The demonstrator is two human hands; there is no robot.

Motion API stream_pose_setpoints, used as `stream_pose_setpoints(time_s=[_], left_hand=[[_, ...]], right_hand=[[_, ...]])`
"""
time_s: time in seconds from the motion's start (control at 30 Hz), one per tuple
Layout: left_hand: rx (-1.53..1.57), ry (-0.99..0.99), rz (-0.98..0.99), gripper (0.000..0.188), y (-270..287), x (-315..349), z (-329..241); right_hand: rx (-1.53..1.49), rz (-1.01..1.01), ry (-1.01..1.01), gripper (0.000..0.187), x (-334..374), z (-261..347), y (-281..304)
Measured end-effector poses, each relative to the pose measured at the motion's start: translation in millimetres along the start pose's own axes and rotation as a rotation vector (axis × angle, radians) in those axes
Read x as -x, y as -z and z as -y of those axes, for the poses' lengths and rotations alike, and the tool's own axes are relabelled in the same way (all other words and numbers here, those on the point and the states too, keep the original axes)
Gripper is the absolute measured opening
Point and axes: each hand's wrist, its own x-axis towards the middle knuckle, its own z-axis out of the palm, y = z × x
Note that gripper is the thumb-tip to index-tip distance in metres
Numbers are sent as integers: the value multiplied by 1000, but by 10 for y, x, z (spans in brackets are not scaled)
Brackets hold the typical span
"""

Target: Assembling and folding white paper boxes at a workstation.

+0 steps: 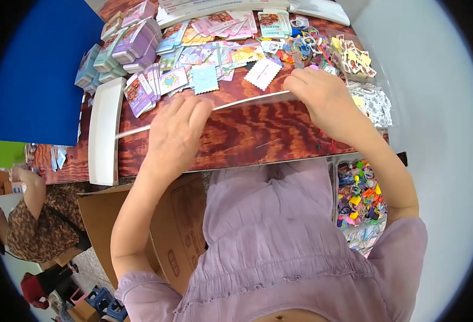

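A long, thin white strip (251, 100) runs slantwise above the table's near part, its left end lower. It could be the edge of a flat card or box piece seen side-on; I cannot tell which. My left hand (176, 131) is closed over its left half, and my right hand (325, 99) grips the right end, both with bent fingers. Beyond the strip lie a pale blue scallop-edged card (205, 78) and a white scallop-edged card (263, 73). A fan of purple cards (140, 95) rests beyond my left hand.
An open white box tray (105, 134) stands at the left. Card stacks (134, 45) rise behind it. Small colourful trinkets (303, 43) and bags of cut-outs (373, 104) lie at the right. A cardboard box (177, 231) and a trinket bin (357, 193) sit below. Another person (38, 214) is at far left.
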Motion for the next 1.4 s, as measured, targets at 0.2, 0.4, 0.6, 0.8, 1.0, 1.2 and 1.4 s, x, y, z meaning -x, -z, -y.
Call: stream_pose_setpoints(time_s=[0.2,0.4,0.6,0.8,1.0,1.2,1.4], left_hand=[[-40,-17,36,24,-6,-9,-19],[-23,-48,-111,21,107,47,-74],[61,-90,-21,34,-398,595,-383],[97,-84,16,36,-806,898,-369],[269,32,84,29,-802,883,-286],[387,115,123,18,-810,775,-225],[679,243,417,13,-843,526,140]], right_hand=[[-7,30,24,22,66,-4,-22],[187,-142,101,24,128,205,104],[153,-102,91,33,810,348,-646],[13,-70,46,33,993,534,-961],[-164,73,19,27,859,426,-946],[-541,160,-173,10,706,222,-1032],[-757,427,-300,18,520,54,-1047]])
